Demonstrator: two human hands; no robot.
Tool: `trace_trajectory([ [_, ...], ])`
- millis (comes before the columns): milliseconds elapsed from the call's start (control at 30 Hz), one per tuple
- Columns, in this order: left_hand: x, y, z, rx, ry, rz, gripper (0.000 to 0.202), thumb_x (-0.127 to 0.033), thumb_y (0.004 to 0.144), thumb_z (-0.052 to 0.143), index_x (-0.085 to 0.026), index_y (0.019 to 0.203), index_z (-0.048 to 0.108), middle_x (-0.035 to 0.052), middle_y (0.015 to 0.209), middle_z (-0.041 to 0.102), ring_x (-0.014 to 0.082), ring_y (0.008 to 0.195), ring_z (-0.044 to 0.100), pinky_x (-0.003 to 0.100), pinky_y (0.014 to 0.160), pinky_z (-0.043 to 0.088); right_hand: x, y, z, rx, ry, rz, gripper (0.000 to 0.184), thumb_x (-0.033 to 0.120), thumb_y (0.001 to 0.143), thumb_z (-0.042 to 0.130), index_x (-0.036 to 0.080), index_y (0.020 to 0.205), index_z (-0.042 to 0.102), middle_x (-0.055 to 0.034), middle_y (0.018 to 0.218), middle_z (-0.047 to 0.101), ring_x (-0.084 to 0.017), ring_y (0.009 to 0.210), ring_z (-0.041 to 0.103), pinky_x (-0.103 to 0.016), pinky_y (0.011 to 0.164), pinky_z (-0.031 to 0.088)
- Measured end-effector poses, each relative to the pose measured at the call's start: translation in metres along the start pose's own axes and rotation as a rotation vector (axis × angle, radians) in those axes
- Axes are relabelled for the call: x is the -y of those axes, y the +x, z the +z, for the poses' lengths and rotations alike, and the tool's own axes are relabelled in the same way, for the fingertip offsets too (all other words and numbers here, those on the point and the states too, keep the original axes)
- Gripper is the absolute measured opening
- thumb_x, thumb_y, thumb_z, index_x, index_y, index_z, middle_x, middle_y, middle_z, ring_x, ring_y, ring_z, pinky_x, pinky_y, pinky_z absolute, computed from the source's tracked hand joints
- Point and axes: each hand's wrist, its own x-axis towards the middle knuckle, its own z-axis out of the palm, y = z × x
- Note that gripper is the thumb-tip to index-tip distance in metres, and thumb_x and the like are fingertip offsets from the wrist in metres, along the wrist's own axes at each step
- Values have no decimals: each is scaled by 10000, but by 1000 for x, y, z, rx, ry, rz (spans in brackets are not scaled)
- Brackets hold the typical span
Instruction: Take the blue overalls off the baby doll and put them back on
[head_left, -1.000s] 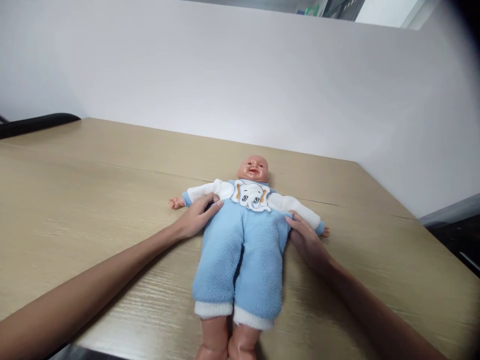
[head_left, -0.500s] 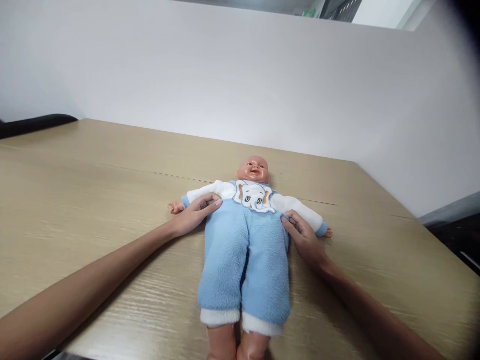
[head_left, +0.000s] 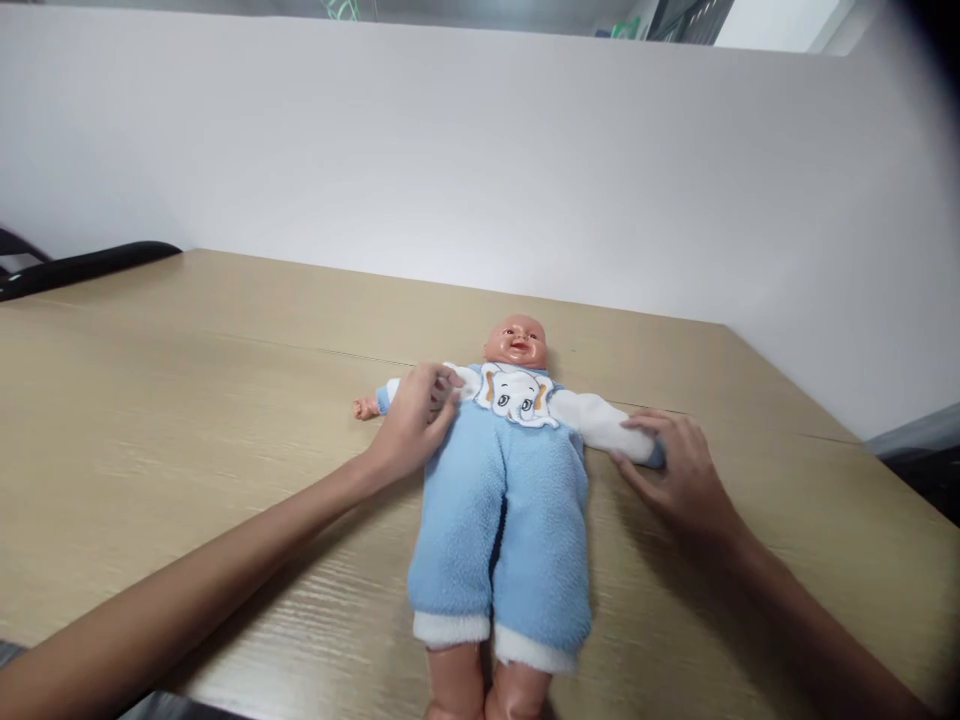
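Observation:
A baby doll (head_left: pixel 517 345) lies on its back, head away from me and arms spread. It wears a fuzzy blue and white outfit (head_left: pixel 465 510) with an elephant face (head_left: pixel 517 396) on the chest. Over the doll's upper sleeve on the left side, my left hand (head_left: pixel 416 415) curls its fingers, with the thumb by the blue cloth. My right hand (head_left: pixel 679 470) grips the other white sleeve (head_left: pixel 600 422) near its blue cuff, fingers above and thumb below. That hand hides the doll's hand there. The doll's feet are cut off by the lower edge.
The doll rests on a light wooden table (head_left: pixel 225 400) with thin seams. A pale wall or partition (head_left: pixel 480 160) rises behind the table. A black curved chair part (head_left: pixel 97 265) shows at the far left edge, and a dark object (head_left: pixel 930 480) at the right.
My right hand has moved outward from the doll's waist to its sleeve end. My left hand has shifted up onto the upper sleeve. The view has shifted slightly.

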Motion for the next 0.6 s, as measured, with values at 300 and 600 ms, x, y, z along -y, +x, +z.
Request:
trace_trajectory([
  [300, -78, 67, 59, 380, 111, 479, 237, -362, 1001, 660, -201, 1165, 603, 122, 1240, 667, 283, 1216, 572, 444, 1131, 422, -33, -4, -16, 136, 118, 215, 440, 512, 857, 780, 251, 1197, 683, -118, 1157, 768, -386, 1038, 735, -548, 905, 587],
  [600, -80, 93, 121, 699, 420, 456, 435, -389, 912, 765, -145, 1236, 607, 182, 1292, 692, 355, 1192, 616, 471, 990, 464, 2, -5, -15, -87, 571, 441, 632, 580, 801, 863, 262, 1285, 608, -132, 1324, 690, -354, 1193, 703, -503, 1018, 604],
])
